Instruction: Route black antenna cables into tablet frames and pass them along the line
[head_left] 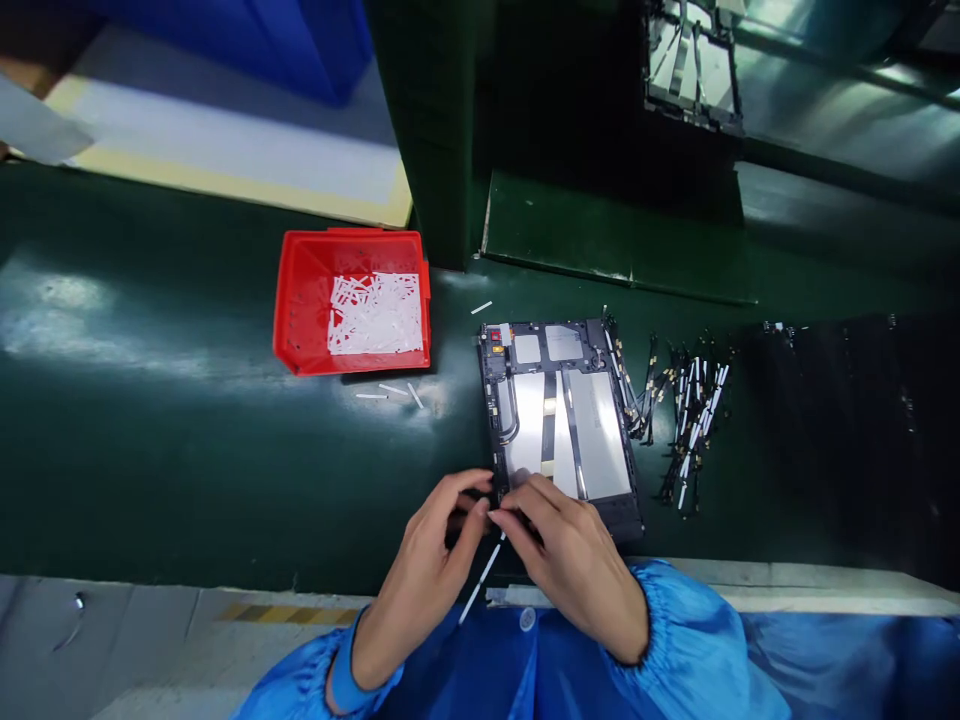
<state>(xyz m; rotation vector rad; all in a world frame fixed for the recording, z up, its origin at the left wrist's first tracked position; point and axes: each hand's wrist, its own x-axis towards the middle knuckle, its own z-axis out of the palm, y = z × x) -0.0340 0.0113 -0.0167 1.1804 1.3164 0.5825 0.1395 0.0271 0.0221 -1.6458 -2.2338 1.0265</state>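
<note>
An opened tablet lies on the bench with its inside up, showing silver battery panels and dark flat cables. At its near left corner, my left hand has its fingers curled and its thumb close to my right fingertips; whatever it holds is hidden. My right hand rests over the tablet's near edge, thumb and fingers pinched together. From beneath those fingertips a thin white strip runs down toward my body, its upper end covered by the fingers.
A red bin holds many short white strips. A few loose strips lie before it. Right of the tablet is a pile of thin black-and-white cables. Dark panels are farther right; another opened device stands behind.
</note>
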